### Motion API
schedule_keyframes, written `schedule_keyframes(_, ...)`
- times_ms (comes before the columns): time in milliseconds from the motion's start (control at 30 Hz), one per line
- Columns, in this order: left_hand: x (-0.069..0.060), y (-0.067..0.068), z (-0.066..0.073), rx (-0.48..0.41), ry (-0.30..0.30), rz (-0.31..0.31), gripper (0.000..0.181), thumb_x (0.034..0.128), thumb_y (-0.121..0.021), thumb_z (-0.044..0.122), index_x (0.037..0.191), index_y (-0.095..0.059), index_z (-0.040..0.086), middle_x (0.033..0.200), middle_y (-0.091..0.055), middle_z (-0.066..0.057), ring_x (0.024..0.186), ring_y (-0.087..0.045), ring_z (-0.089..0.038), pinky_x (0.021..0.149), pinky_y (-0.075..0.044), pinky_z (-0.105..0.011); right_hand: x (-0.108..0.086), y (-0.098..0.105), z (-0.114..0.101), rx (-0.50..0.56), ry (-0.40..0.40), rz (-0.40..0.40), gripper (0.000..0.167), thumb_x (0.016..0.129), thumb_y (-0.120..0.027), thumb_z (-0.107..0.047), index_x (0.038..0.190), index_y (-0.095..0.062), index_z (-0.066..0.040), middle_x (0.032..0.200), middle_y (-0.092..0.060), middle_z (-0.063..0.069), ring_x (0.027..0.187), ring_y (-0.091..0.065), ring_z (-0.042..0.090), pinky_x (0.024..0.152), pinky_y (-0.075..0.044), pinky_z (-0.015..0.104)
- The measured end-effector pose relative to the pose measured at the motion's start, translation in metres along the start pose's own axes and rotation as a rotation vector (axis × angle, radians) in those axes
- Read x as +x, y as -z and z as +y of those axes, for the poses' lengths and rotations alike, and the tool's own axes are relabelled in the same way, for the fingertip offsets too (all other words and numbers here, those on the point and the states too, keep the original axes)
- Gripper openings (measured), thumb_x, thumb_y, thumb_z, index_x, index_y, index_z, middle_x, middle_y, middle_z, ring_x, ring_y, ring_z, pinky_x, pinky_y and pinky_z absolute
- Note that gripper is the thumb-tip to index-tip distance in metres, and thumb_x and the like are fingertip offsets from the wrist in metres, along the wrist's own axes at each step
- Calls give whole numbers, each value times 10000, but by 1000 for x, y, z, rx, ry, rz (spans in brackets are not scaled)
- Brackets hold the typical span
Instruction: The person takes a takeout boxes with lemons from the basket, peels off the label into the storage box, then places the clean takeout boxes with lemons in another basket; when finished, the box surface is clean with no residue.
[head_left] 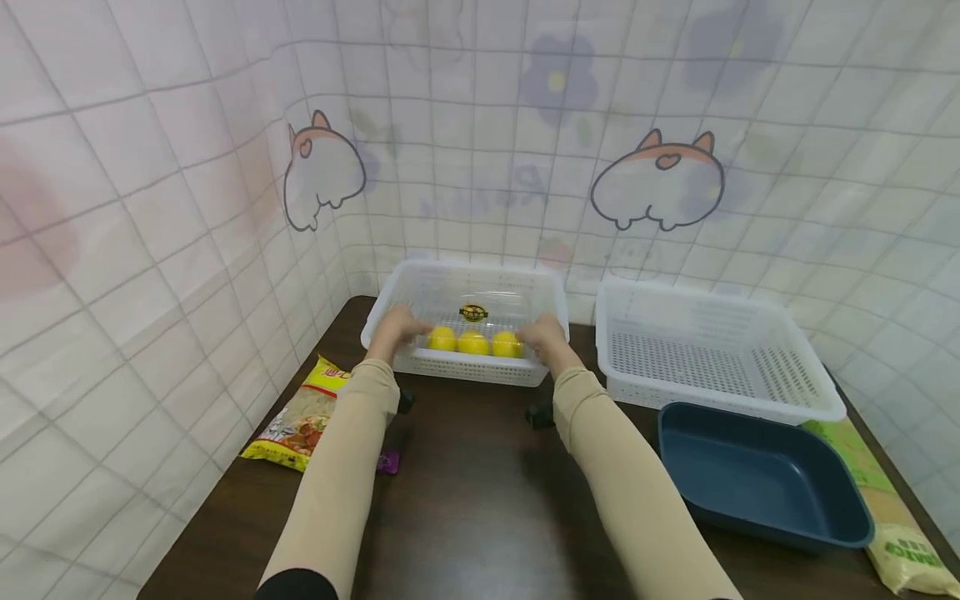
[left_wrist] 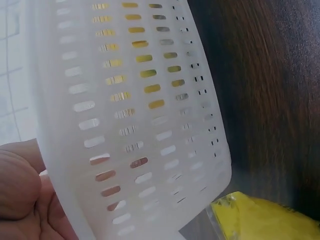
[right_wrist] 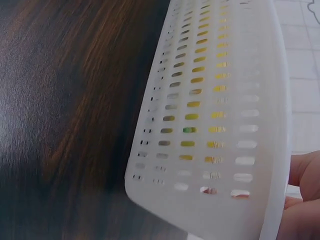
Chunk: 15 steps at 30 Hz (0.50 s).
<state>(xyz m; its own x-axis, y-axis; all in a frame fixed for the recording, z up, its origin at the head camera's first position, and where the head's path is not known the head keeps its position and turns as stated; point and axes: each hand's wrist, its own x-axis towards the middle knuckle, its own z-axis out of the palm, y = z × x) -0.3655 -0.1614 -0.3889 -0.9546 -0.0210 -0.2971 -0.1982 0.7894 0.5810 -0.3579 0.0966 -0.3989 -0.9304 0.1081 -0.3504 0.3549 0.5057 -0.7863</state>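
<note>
Toward the back of the table stands a white slotted plastic basket point(head_left: 480, 369). Inside lies a clear plastic box point(head_left: 504, 302) with a dark label and a row of yellow round fruits point(head_left: 472, 342). My left hand point(head_left: 400, 323) reaches over the basket's front left and holds the box's left end. At the other end my right hand point(head_left: 545, 335) holds the box from the right. Both wrist views show the basket wall point(left_wrist: 60, 125) hiding much of the fingers; yellow shows through the slots point(right_wrist: 192, 104).
A second white basket point(head_left: 720, 404) stands at the right, behind a dark blue tray point(head_left: 765, 475). A green and beige bag point(head_left: 900, 533) lies partly under them. Left of my arm lies a yellow food packet point(head_left: 300, 417); a small purple item point(head_left: 388, 462) is near my sleeve.
</note>
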Motion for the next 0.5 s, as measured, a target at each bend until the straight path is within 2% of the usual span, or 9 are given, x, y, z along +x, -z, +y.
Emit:
schedule_keyframes(100, 2, -2, -2, -40, -9, 11, 277, 965, -639, 276, 860, -557, 32, 504, -313, 57, 452, -288, -74, 481, -322, -238, -4, 2, 1, -4, 8, 6, 594, 960, -604, -154, 1457, -367, 67, 1452, -476, 220, 1203, -528, 314, 1027, -501, 430)
schedule_keyframes(167, 3, -3, -2, -55, -10, 22, 359, 954, -649, 276, 716, -453, 92, 506, -306, 55, 451, -289, -81, 474, -319, -242, -6, 4, 1, 4, 14, 3, 595, 957, -605, -159, 1452, -369, 72, 1458, -472, 230, 1282, -510, 355, 1093, -467, 472)
schedule_keyframes(233, 3, -3, -3, -73, -1, 35, 418, 948, -658, 276, 664, -391, 125, 519, -320, 46, 460, -302, -91, 477, -328, -247, -8, 5, 1, 17, 19, -12, 613, 956, -606, -159, 1461, -353, 77, 1490, -443, 237, 1318, -495, 377, 1118, -446, 488)
schedule_keyframes(367, 3, -1, -6, -110, 9, 58, 404, 941, -672, 287, 664, -438, 108, 503, -339, 57, 448, -310, -78, 482, -344, -232, -11, 9, 0, 37, 19, -44, 666, 959, -611, -170, 1494, -303, 80, 1567, -354, 244, 1390, -449, 405, 1162, -399, 508)
schedule_keyframes(500, -1, 4, -5, -160, -1, 92, 305, 924, -694, 291, 819, -522, 62, 488, -366, 66, 429, -309, -61, 475, -343, -217, -14, 15, -3, 59, 27, -71, 702, 961, -622, -182, 1517, -275, 73, 1605, -295, 239, 1450, -388, 408, 1181, -379, 495)
